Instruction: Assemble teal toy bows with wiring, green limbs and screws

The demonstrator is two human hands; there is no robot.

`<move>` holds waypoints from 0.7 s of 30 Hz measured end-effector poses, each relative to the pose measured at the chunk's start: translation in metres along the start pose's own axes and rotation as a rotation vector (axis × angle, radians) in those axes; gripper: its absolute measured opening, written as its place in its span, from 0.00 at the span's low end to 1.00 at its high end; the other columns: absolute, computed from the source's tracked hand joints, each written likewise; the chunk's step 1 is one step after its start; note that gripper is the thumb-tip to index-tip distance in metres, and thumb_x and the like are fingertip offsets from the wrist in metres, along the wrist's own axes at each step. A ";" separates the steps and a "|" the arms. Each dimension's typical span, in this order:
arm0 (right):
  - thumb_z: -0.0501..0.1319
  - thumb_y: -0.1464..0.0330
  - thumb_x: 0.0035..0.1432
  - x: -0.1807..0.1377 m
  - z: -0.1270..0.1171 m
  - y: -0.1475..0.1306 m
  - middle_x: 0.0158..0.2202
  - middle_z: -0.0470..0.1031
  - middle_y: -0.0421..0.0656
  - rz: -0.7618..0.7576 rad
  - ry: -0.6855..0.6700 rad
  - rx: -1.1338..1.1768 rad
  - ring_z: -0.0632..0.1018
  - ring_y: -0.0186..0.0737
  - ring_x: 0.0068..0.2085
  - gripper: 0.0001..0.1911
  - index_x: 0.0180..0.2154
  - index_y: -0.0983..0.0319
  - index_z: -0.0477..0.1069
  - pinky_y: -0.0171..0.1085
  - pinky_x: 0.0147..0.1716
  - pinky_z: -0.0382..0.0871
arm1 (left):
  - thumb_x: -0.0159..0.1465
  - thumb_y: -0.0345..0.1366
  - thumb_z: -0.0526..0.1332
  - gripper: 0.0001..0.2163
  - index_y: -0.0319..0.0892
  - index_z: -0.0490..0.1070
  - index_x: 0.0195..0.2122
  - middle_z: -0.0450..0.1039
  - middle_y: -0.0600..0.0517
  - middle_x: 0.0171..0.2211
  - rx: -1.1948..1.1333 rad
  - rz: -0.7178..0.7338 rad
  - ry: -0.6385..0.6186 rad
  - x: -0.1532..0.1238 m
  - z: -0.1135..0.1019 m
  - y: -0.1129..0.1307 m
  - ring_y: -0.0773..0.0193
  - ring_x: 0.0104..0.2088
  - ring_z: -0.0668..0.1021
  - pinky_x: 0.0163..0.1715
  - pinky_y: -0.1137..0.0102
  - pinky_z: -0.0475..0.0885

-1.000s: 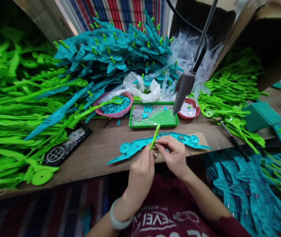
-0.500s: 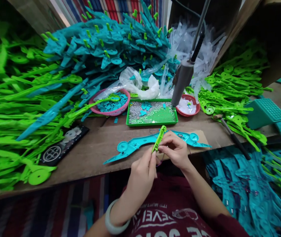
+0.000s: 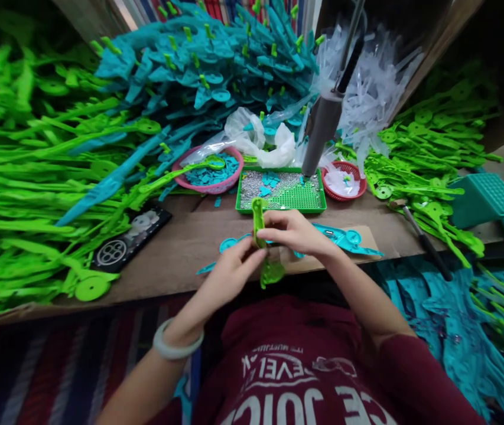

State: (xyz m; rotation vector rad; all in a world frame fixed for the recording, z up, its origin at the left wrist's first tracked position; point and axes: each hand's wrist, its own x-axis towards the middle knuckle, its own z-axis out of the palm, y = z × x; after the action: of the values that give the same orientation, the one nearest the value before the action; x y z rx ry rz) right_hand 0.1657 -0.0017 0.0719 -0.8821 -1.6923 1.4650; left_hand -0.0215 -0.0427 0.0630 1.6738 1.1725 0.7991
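The long lime-green plastic piece (image 3: 258, 217) is pinched by the left hand (image 3: 234, 261) and the right hand (image 3: 295, 231), near the curved teal plastic piece (image 3: 350, 239) on the brown wooden bench (image 3: 176, 255); it is best steadied by the left while light pressure is applied by the right.

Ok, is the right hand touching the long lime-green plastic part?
Touching. Head view: the right hand has its fingertips on the lime-green plastic part, no visible gap.
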 end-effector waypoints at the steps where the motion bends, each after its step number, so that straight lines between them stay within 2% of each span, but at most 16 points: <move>1: 0.65 0.57 0.60 0.007 -0.002 -0.001 0.34 0.76 0.40 -0.003 -0.093 -0.071 0.75 0.35 0.35 0.16 0.42 0.64 0.75 0.36 0.38 0.70 | 0.62 0.47 0.63 0.12 0.43 0.74 0.35 0.75 0.53 0.29 -0.065 -0.067 0.072 0.003 -0.014 -0.007 0.63 0.30 0.75 0.31 0.70 0.71; 3: 0.65 0.58 0.62 0.015 -0.003 0.000 0.39 0.79 0.43 -0.021 -0.180 -0.276 0.77 0.36 0.36 0.23 0.55 0.64 0.71 0.37 0.40 0.71 | 0.56 0.51 0.68 0.16 0.42 0.73 0.35 0.73 0.55 0.27 -0.222 -0.198 0.300 0.003 -0.044 -0.024 0.66 0.27 0.74 0.29 0.72 0.70; 5: 0.63 0.59 0.65 0.015 -0.003 0.006 0.41 0.80 0.46 -0.070 -0.210 -0.502 0.78 0.38 0.38 0.22 0.56 0.64 0.71 0.37 0.42 0.70 | 0.50 0.54 0.72 0.21 0.43 0.71 0.34 0.71 0.58 0.26 -0.340 -0.275 0.500 -0.003 -0.068 -0.042 0.69 0.25 0.73 0.28 0.74 0.71; 6: 0.61 0.60 0.67 0.012 -0.004 0.011 0.42 0.81 0.47 -0.105 -0.219 -0.576 0.78 0.39 0.39 0.19 0.53 0.64 0.73 0.37 0.42 0.70 | 0.47 0.55 0.73 0.23 0.43 0.70 0.33 0.71 0.58 0.25 -0.371 -0.300 0.549 -0.009 -0.077 -0.052 0.70 0.25 0.73 0.28 0.75 0.71; 7: 0.59 0.62 0.68 0.008 -0.005 0.016 0.42 0.81 0.48 -0.137 -0.230 -0.619 0.79 0.40 0.41 0.16 0.50 0.64 0.75 0.37 0.43 0.70 | 0.46 0.55 0.73 0.24 0.43 0.69 0.32 0.71 0.59 0.24 -0.385 -0.328 0.555 -0.016 -0.082 -0.060 0.70 0.24 0.73 0.27 0.75 0.72; 9: 0.55 0.63 0.71 -0.002 -0.010 0.029 0.40 0.81 0.49 -0.167 -0.256 -0.659 0.79 0.40 0.41 0.15 0.45 0.65 0.77 0.36 0.42 0.69 | 0.45 0.56 0.74 0.24 0.42 0.69 0.29 0.72 0.57 0.22 -0.407 -0.406 0.478 -0.032 -0.083 -0.072 0.69 0.22 0.74 0.24 0.74 0.72; 11: 0.53 0.64 0.72 -0.014 -0.019 0.040 0.37 0.80 0.48 -0.149 -0.296 -0.682 0.79 0.40 0.39 0.16 0.43 0.64 0.78 0.36 0.39 0.69 | 0.45 0.55 0.75 0.24 0.41 0.71 0.27 0.73 0.54 0.19 -0.448 -0.495 0.341 -0.047 -0.074 -0.077 0.66 0.19 0.75 0.21 0.72 0.72; 14: 0.53 0.62 0.72 -0.033 -0.036 0.045 0.34 0.78 0.46 -0.065 -0.337 -0.698 0.77 0.38 0.35 0.17 0.41 0.63 0.78 0.36 0.36 0.68 | 0.48 0.53 0.75 0.22 0.40 0.73 0.29 0.76 0.51 0.19 -0.551 -0.568 0.151 -0.059 -0.053 -0.075 0.64 0.19 0.77 0.21 0.72 0.74; 15: 0.53 0.62 0.72 -0.038 -0.040 0.042 0.33 0.77 0.45 -0.027 -0.337 -0.701 0.77 0.38 0.35 0.17 0.40 0.63 0.78 0.36 0.36 0.68 | 0.50 0.53 0.74 0.21 0.40 0.73 0.30 0.76 0.51 0.20 -0.586 -0.566 0.134 -0.058 -0.047 -0.074 0.65 0.20 0.77 0.22 0.72 0.74; 17: 0.55 0.61 0.71 -0.041 -0.042 0.030 0.34 0.77 0.45 0.064 -0.311 -0.701 0.77 0.39 0.36 0.16 0.41 0.62 0.78 0.37 0.37 0.68 | 0.51 0.53 0.73 0.21 0.41 0.72 0.31 0.77 0.52 0.21 -0.626 -0.530 0.182 -0.050 -0.037 -0.071 0.65 0.21 0.78 0.24 0.72 0.76; 19: 0.58 0.60 0.69 -0.037 -0.033 0.015 0.38 0.79 0.45 0.171 -0.266 -0.661 0.78 0.39 0.37 0.15 0.49 0.61 0.76 0.37 0.37 0.69 | 0.51 0.53 0.73 0.21 0.41 0.71 0.31 0.77 0.53 0.21 -0.628 -0.489 0.246 -0.038 -0.031 -0.069 0.65 0.21 0.79 0.25 0.72 0.77; 21: 0.61 0.60 0.67 -0.029 -0.018 0.002 0.39 0.80 0.44 0.237 -0.227 -0.608 0.78 0.37 0.35 0.20 0.56 0.61 0.71 0.36 0.35 0.69 | 0.52 0.54 0.72 0.21 0.41 0.71 0.31 0.77 0.53 0.21 -0.625 -0.470 0.245 -0.028 -0.028 -0.066 0.65 0.21 0.79 0.25 0.71 0.77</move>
State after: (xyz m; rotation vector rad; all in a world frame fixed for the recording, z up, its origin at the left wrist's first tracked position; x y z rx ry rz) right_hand 0.1962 -0.0172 0.0690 -1.3082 -2.3306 1.2407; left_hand -0.0786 -0.0514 0.0118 0.7679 1.2466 0.9535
